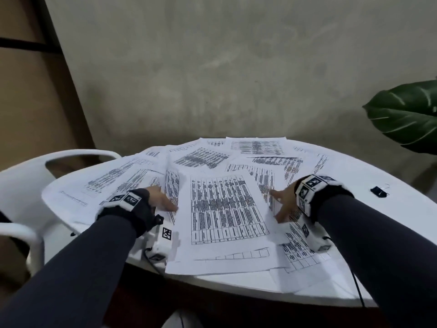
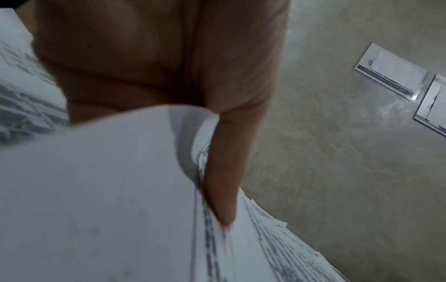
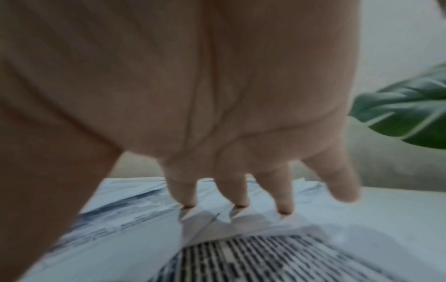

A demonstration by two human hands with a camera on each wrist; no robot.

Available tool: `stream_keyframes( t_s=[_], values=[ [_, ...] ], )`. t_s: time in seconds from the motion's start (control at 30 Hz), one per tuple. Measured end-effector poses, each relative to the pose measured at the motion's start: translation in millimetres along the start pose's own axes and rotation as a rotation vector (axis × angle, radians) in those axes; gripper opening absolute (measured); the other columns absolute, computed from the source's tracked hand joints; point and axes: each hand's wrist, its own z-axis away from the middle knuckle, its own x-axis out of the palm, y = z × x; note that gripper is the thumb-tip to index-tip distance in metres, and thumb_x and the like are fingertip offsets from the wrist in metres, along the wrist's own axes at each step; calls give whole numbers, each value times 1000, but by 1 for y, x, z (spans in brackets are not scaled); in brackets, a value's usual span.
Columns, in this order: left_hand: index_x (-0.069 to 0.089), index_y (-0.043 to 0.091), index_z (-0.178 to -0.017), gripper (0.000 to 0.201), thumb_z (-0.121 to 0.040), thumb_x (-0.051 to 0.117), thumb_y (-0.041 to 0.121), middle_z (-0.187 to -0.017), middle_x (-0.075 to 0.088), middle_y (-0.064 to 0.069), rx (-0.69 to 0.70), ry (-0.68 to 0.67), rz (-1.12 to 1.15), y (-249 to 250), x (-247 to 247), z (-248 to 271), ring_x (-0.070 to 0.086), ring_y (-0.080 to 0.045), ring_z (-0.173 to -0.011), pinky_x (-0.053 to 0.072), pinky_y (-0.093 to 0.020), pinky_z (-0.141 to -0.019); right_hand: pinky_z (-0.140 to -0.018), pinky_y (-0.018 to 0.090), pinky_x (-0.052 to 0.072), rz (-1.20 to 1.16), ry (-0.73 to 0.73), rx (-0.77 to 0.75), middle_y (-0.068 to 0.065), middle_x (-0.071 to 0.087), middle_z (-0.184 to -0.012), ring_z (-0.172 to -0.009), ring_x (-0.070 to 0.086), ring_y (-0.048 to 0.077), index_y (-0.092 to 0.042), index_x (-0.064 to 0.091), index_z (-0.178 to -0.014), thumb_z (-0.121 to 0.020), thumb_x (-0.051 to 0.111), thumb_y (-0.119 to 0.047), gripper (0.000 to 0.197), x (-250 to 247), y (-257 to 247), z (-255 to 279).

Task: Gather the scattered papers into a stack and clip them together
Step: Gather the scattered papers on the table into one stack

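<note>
Many printed sheets lie scattered and overlapping on a round white table (image 1: 399,216). The top sheet (image 1: 224,209) lies in front of me between both hands. My left hand (image 1: 163,202) is at its left edge; in the left wrist view a straight finger (image 2: 224,171) lies slid between sheets, and one sheet (image 2: 96,190) curls up over the palm. My right hand (image 1: 282,204) is at the right edge, its fingers spread, and its fingertips (image 3: 239,198) touch the papers (image 3: 265,253). A black binder clip (image 1: 379,191) lies on bare table, right of my right wrist.
A white chair (image 1: 23,176) stands close at the table's left. A big green leaf (image 1: 406,114) hangs over the far right, also seen in the right wrist view as a leaf (image 3: 405,118). A grey wall rises just behind the table. Some sheets overhang the near edge.
</note>
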Motion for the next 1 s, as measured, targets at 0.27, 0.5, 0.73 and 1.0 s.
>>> stream_keyframes(
  t_s=[0.27, 0.5, 0.73, 1.0],
  values=[
    [58, -11, -100, 54, -61, 85, 16, -71, 60, -23, 39, -91, 186, 6, 0, 12, 53, -28, -56, 45, -28, -53, -106, 35, 38, -469, 239, 60, 12, 47, -143, -127, 48, 29, -14, 42, -140, -79, 71, -40, 72, -16, 22, -5],
    [62, -17, -97, 42, -59, 75, -5, -95, 68, -32, 130, -212, 307, 20, 34, 24, 63, -39, -87, 50, -41, -80, -91, 28, 44, -571, 249, 140, 12, 63, -120, -106, 59, 26, -5, 63, -113, -73, 75, -47, 59, -4, -1, -13],
    [63, -9, -88, 18, -75, 69, 1, -69, 55, -20, 108, -117, 206, 13, 16, 18, 48, -24, -51, 41, -22, -47, -60, 27, 48, -897, 42, -1, 0, 58, -78, -64, 54, 15, -7, 52, -127, -77, 75, -34, 61, 3, 30, -18],
    [57, -2, -78, 42, -85, 63, 39, -44, 63, -15, 83, -57, 195, 37, 21, 37, 45, -13, -28, 33, -16, -33, -76, 38, 55, -1154, 216, 124, 9, 65, -66, -71, 62, 29, -8, 65, -61, -74, 77, -23, 23, 6, 31, -30]
  ],
)
